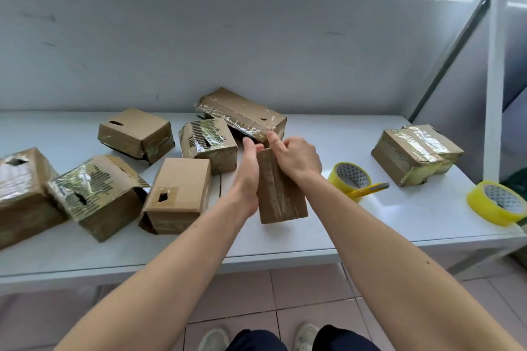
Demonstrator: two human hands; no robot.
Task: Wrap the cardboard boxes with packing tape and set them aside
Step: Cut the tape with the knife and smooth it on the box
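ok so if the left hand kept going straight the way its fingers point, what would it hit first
Most likely the long taped box leaning at the back. The left hand lies along the side of the held box, fingers aimed away from the person. Depth is unclear, so it might slip beneath that box's raised end instead.

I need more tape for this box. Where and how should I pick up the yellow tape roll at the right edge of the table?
Take the tape roll by its rim: thumb in the open core, fingers on the outer yellow wall. It lies flat with the hole facing up, so come from above with the right hand. That side is nearest, and nothing stands on top of it.
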